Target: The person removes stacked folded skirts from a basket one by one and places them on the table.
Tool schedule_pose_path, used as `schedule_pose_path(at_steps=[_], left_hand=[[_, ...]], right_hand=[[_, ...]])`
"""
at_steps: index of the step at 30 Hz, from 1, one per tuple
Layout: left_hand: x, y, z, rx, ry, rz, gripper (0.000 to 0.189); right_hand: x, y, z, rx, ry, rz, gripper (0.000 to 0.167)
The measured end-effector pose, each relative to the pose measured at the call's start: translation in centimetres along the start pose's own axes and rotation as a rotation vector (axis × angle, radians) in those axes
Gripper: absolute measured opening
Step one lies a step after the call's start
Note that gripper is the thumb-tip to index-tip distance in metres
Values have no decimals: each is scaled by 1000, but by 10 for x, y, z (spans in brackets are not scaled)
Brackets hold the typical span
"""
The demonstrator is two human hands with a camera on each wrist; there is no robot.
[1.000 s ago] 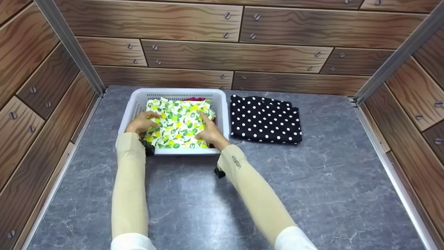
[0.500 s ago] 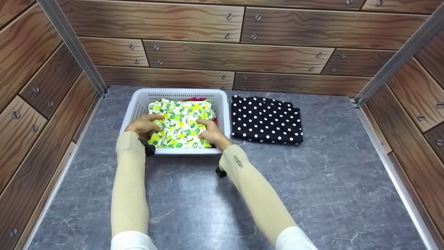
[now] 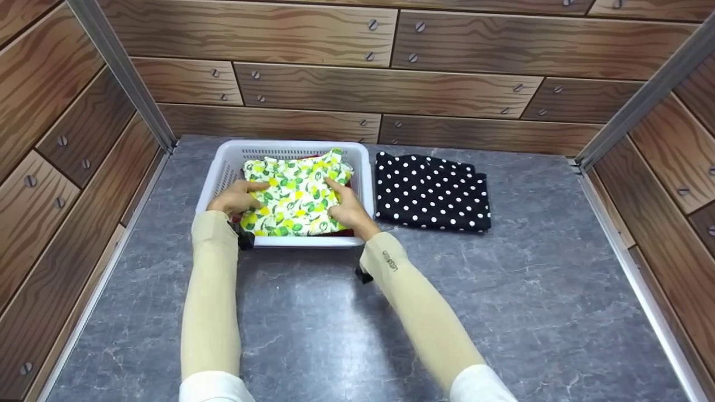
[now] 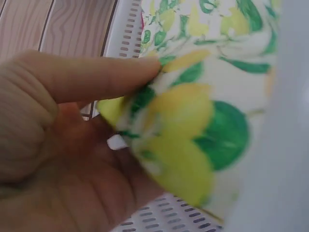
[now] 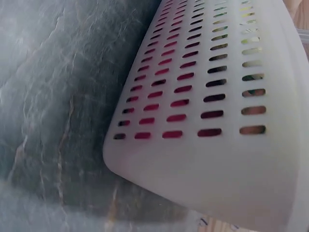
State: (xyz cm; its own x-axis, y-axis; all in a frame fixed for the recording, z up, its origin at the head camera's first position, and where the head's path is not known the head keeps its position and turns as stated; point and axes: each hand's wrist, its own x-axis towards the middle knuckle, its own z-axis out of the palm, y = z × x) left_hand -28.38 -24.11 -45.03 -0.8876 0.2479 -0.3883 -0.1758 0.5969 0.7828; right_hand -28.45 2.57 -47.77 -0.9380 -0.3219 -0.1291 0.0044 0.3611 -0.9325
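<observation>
"Where is the white cotton-like cloth printed with yellow lemons and green leaves [image 3: 296, 195]?"

"Spread inside the pale grey plastic basket with slotted walls [image 3: 307, 241], lying between the two hands."

"And the left hand [image 3: 237, 196]?"

"At the cloth's left side. The left wrist view shows it pinching the edge, thumb on the upper face and the other fingers underneath, with the printed fabric running off away from the palm."

"The right hand [image 3: 351, 207]?"

"On the cloth's right part, near the basket's front right corner. Two digits lie spread on the upper face; the others are hidden, so I can't tell whether it grips. The right wrist view mostly shows the basket's outside wall."

"Anything under the print?"

"Pink-red fabric [image 5: 172, 134] shows through the slots, lower than the lemon pattern."

"And outside the basket?"

"A folded black cloth with white polka dots [image 3: 433, 192], flat just beside the basket's right wall, on the dark grey marbled tabletop [image 3: 530, 312]. Brown wood-patterned panels [image 3: 475, 44] stand behind."
</observation>
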Motion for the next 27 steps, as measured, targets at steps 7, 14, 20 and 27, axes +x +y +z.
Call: schedule_pose_path(at_steps=[7,14,20,27], left_hand=[[-6,8,-4,-36,74,67,68],[-10,21,1,-77,152,143,68],[-12,30,13,-153,217,193,75],[-15,47,27,-242,265,270,81]], right_hand=[[-3,-12,-17,4,20,-53,86],[-9,-16,-36,-36,54,-143,82],[-19,-16,-52,-48,73,-180,81],[-30,-16,-71,21,105,-237,80]])
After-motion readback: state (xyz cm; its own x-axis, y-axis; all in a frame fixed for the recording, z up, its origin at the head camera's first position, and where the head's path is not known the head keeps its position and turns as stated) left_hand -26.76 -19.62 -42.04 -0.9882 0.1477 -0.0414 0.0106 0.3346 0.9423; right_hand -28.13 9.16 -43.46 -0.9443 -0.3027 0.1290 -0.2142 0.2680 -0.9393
